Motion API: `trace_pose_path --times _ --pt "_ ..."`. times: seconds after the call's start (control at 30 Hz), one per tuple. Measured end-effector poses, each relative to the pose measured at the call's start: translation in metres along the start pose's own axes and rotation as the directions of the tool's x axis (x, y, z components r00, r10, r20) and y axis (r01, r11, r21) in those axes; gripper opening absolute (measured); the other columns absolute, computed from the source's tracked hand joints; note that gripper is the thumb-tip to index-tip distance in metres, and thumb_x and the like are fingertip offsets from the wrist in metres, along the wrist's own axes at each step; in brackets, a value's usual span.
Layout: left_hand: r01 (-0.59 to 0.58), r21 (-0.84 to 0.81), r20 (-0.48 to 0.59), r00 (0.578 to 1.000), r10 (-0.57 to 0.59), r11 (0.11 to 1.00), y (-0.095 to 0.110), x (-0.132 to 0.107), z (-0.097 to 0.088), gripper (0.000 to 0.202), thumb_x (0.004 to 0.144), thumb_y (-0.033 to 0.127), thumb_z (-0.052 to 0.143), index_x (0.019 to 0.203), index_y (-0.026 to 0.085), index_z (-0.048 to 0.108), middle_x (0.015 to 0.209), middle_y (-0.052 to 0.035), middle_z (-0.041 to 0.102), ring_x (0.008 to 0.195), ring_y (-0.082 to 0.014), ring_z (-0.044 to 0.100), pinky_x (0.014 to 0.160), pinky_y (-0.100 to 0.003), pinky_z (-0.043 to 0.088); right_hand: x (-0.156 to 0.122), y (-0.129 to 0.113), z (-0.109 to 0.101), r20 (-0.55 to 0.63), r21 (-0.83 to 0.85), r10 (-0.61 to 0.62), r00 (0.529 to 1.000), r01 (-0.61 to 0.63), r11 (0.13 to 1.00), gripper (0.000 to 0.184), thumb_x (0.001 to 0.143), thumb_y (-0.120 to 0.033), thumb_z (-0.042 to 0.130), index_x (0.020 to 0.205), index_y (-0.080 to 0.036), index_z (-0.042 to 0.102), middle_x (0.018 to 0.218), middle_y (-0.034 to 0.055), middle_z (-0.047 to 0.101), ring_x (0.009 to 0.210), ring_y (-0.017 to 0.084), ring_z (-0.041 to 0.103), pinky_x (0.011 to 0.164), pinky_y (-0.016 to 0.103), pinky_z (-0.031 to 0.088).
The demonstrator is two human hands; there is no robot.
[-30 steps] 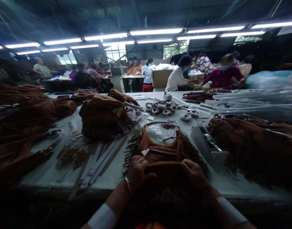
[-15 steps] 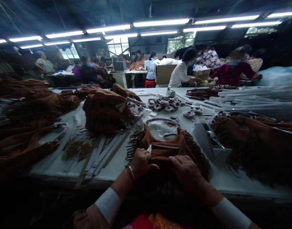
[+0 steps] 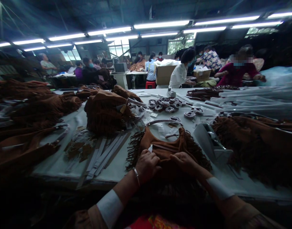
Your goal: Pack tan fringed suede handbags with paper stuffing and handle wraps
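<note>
A brown fringed handbag (image 3: 157, 140) lies flat at the table's near edge, its wrapped handle arching away from me. My left hand (image 3: 147, 163) is closed on the bag's near part, with a small white piece poking up beside its fingers near the end of the zipper (image 3: 163, 148). On the other side, my right hand (image 3: 184, 161) grips the bag's cloth between thumb and bent fingers. Dark fringe spreads out on both sides of the bag. The fabric under my palms is hidden and very dark.
A stuffed brown bag (image 3: 105, 111) and grey strips (image 3: 107, 156) lie left. Right are a tape dispenser (image 3: 211, 141) and more fringed bags (image 3: 255, 140). Wrapped strap coils (image 3: 165, 104) sit beyond. Several co-workers are across the table, one in a white shirt (image 3: 178, 75).
My left hand has turned and closed further over the cloth. My right hand has shifted slightly, its fingers now bent inward on the bag. Co-workers' arms across the table have moved.
</note>
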State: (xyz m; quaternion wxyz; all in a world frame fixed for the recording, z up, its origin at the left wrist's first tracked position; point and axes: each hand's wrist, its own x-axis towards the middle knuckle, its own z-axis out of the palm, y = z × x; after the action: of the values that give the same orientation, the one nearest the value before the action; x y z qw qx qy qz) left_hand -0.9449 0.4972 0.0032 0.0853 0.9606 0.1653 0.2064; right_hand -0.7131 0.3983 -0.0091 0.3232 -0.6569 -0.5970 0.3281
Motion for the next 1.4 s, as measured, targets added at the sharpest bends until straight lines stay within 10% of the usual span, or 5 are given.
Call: trace_pose_path --times 0.3,0.57,0.83,1.0,1.4 --pt "-0.118 -0.187 -0.040 0.993 0.113 0.975 -0.019 0.007 0.009 0.068 0.084 0.079 0.041 0.065 0.017 0.060 0.064 -0.0028 0.066 0.063 -0.0161 0.060 0.075 -0.033 0.038 -0.004 0.003 0.002 -0.156 -0.219 -0.114 0.981 0.078 0.973 0.056 0.096 -0.059 0.037 0.058 -0.019 0.047 0.055 -0.0032 0.042 0.053 0.011 0.037 0.053 0.026 0.030" --pt "-0.153 -0.160 -0.023 0.988 0.151 0.975 -0.024 0.014 0.019 0.073 0.088 0.079 0.034 0.055 0.017 0.056 0.054 -0.0020 0.059 0.056 -0.0138 0.057 0.071 -0.032 0.038 -0.038 -0.039 0.020 -0.059 -0.727 -0.555 0.830 0.345 0.593 0.024 0.095 -0.032 0.058 0.114 -0.018 0.064 0.108 0.0098 0.070 0.100 0.025 0.059 0.093 0.039 0.035" --pt "-0.184 -0.094 -0.060 0.982 0.179 0.978 -0.006 -0.001 -0.011 0.065 0.078 0.079 0.055 0.099 0.018 0.066 0.094 -0.0092 0.067 0.093 -0.0237 0.059 0.089 -0.038 0.040 -0.030 -0.025 0.016 -0.053 -0.574 -0.436 0.899 0.329 0.750 0.030 0.097 -0.032 0.054 0.070 -0.019 0.058 0.073 0.0009 0.061 0.071 0.015 0.053 0.071 0.030 0.034" --pt "-0.230 -0.047 0.031 0.972 0.232 0.972 -0.003 -0.004 -0.011 0.048 0.086 0.065 0.059 0.076 0.018 0.061 0.079 -0.0042 0.065 0.079 -0.0193 0.056 0.086 -0.037 0.037 -0.021 -0.017 0.007 -0.046 -0.349 -0.389 0.920 0.350 0.869 0.051 0.102 -0.044 0.039 0.059 -0.019 0.049 0.060 -0.0031 0.047 0.056 0.011 0.043 0.058 0.025 0.032" --pt "-0.118 -0.294 0.243 0.950 0.193 0.949 -0.007 0.044 -0.052 0.038 0.087 0.053 0.066 0.077 0.016 0.069 0.071 -0.0016 0.066 0.064 -0.0130 0.059 0.058 -0.024 0.038 -0.051 -0.036 -0.003 -0.016 -0.439 -0.307 0.951 0.269 0.857 0.019 0.097 -0.034 0.052 0.091 -0.023 0.067 0.092 0.0048 0.067 0.085 0.020 0.061 0.077 0.032 0.044"
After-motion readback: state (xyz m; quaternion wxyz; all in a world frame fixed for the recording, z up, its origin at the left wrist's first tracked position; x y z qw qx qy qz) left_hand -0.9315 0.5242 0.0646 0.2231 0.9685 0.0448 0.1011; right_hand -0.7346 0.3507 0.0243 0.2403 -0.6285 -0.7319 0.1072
